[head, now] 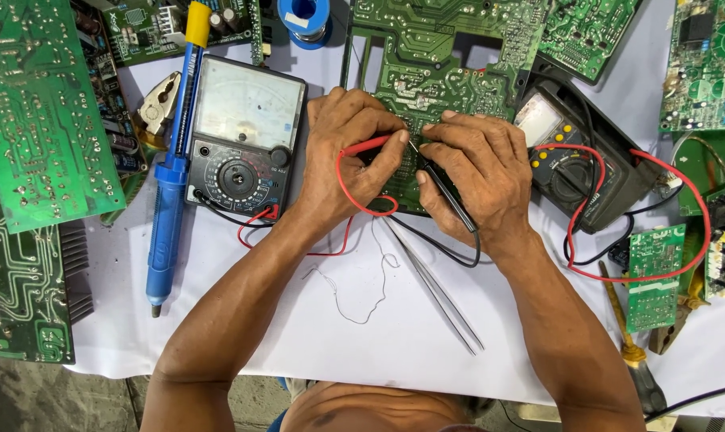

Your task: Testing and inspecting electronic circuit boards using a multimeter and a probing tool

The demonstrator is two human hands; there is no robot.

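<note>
Right now both of my hands are down on the green circuit board (pixel 426 72) that lies in the middle of the table (pixel 394 336), its upper part reaching away from me. My left hand (pixel 350 156) has its grip closed around the red test probe (pixel 370 145), pinched between thumb and fingers, with the tip pointing right toward the board's solder side. The red lead (pixel 348 186) loops out under my palm and runs back to the analog multimeter (pixel 245 140) just beside my left wrist. My right hand (pixel 478 180) has its grip closed on the black test probe (pixel 442 186), which lies along my fingers with its tip up near the red one; the two tips sit close together on the board, though I cannot tell whether they touch the same pad. The black lead (pixel 442 248) trails out below my right palm.

Just right of my right hand sits a digital multimeter (pixel 574 164) in a dark case, with its own red lead (pixel 682 240) curving widely around it. Steel tweezers (pixel 438 292) lie on the white table cover between my forearms, next to a thin stray wire (pixel 362 300). A blue desoldering pump (pixel 170 184) with a yellow top lies left of the analog meter. More green boards surround everything: a large one (pixel 42 112) at far left, a small one (pixel 654 276) at right. A spool of solder (pixel 305 18) sits at the top edge.
</note>
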